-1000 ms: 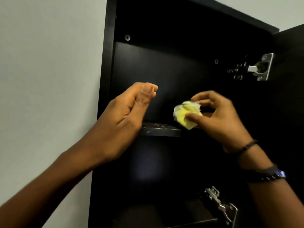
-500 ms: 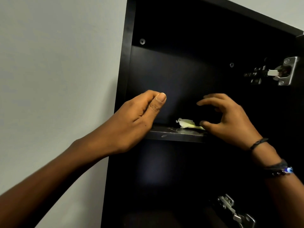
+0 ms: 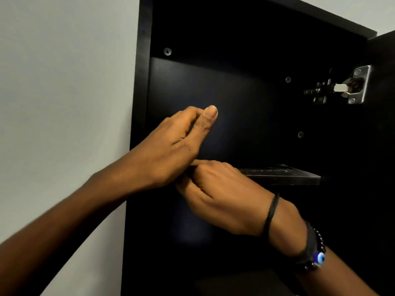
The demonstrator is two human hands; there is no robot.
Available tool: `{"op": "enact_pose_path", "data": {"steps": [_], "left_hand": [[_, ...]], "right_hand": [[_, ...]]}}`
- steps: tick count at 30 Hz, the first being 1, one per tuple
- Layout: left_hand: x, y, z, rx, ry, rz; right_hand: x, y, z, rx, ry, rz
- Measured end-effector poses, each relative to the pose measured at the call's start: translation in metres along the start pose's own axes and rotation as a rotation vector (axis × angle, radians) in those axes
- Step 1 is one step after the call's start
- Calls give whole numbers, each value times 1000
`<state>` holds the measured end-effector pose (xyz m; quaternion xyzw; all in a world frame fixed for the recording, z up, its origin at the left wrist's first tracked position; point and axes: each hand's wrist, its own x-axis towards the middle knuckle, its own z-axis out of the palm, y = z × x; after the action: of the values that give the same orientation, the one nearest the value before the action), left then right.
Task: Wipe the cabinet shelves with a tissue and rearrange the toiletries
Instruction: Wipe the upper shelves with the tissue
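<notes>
A black wall cabinet (image 3: 141,82) stands open, and a dark shelf (image 3: 282,177) crosses its middle. My right hand (image 3: 224,197) lies curled at the shelf's left end, knuckles up. The yellow tissue is hidden beneath its fingers. My left hand (image 3: 171,146) hovers just above and touches the right hand, with its fingers curled, its thumb raised and nothing visible in it. The bare right part of the shelf shows pale streaks. No toiletries are in view.
A metal hinge (image 3: 350,86) sits at the upper right on the open door (image 3: 382,135). A pale wall (image 3: 64,103) runs along the cabinet's left side. The space below the shelf is dark.
My right hand set the tissue on the shelf, then slid left along it until it met the left hand, and the tissue went out of sight. The left hand barely moved.
</notes>
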<state>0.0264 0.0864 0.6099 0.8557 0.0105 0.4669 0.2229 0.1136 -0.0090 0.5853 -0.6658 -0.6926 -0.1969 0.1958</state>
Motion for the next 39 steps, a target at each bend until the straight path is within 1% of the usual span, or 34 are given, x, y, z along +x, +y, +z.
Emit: {"op": "enact_pose_path", "data": {"steps": [2,4,6,8,9,10,11,13,14,16,18,19,20,21,22,23,25,26,28,32,35,36,37,39], "left_hand": [[8,1,1,-33,0,-6],[14,-1,4,-54,-16,-2],[15,-8,8,-56,-72,-19],[11,-14,13,-17,-175,-69],[10,-17,15,46,-235,-88],[8,-17,18,128,-303,-101],[7,-17,20,196,-367,-114],[6,-15,22,252,-430,-159],[7,-14,22,246,-427,-174],[7,-17,21,236,-388,-164],[7,-21,21,243,-352,-131],[7,-23,21,237,-333,-124],[6,-25,20,222,-316,-128],[5,-26,20,205,-306,-131],[4,-26,20,195,-301,-128],[4,-27,20,188,-298,-124],[4,-26,20,178,-298,-118],[4,-26,20,178,-294,-112],[3,-24,21,173,-293,-106],[6,-24,23,191,-282,-103],[7,-20,21,204,-201,-79],[7,-17,18,207,-157,-66],[7,-14,14,207,-120,-59],[7,-7,3,186,-79,-77]], "right_hand": [[-6,-3,-2,25,16,-20],[-15,17,-6,-13,22,41],[-30,53,-17,-134,-5,222],[-49,93,-38,-254,-100,497],[-56,107,-48,-297,-161,605],[-59,116,-53,-311,-202,665],[-60,120,-54,-336,-220,682],[-55,111,-46,-355,-178,677],[-51,102,-39,-345,-131,644],[-45,75,-26,-278,-26,473],[-43,50,-17,-146,54,265],[-43,42,-16,-95,65,198],[-43,40,-17,-70,53,172],[-44,41,-20,-58,34,188],[-44,48,-24,-99,0,236],[-44,61,-30,-222,-70,309],[-41,93,-41,-391,-188,536],[-38,107,-46,-457,-259,614],[-28,121,-56,-427,-368,686],[-13,105,-51,-383,-388,548],[-27,75,-41,-360,-318,343],[-34,71,-44,-356,-287,313],[-40,72,-49,-373,-274,330],[-49,85,-62,-414,-307,486]]}}
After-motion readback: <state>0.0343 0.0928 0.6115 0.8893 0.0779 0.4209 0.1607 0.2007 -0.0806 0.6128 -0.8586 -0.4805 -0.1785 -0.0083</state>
